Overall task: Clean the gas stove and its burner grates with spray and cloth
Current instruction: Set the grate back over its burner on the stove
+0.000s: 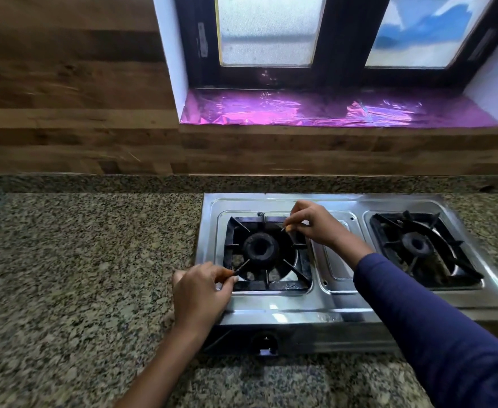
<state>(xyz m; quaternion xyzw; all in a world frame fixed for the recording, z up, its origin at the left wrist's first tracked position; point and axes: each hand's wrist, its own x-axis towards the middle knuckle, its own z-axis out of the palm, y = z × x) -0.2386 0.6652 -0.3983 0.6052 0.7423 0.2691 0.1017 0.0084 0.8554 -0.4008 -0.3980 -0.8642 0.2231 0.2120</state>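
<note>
Stove (pixel 339 307): one steel two-burner gas stove, sitting on the counter (pixel 74 260) below the window, its front edge toward the person.
Grates: two black square grates on the stove. The left grate (pixel 296 282) frames the left burner; the right grate (pixel 459 267) sits over the right burner, well apart from both hands.
Burners: two dark round burners, the left burner (pixel 261 247) at the middle of the left grate, the right burner (pixel 417 244) at the middle of the right grate.
Knob (pixel 265 344): one dark knob shows on the stove's front face, below the left grate.
Left hand (pixel 200 295): at the left grate's near left corner, thumb and fingertips pinched narrowly on a thin prong of the grate; the rest of the hand lies over the stove's left front edge.
Right hand (pixel 312 223): at the left grate's far right corner, fingers curled and pinched close at a prong tip; whether they truly grip the metal is hard to tell.
Sleeve (pixel 436 328): one dark blue sleeve on the right arm, crossing the stove between the two grates; the left forearm is bare.
Counter: speckled granite all round the stove.
Sill (pixel 330 108): one window sill behind the stove, covered in shiny pink foil.
Wall (pixel 71 107): wood-look panels behind the counter.
</note>
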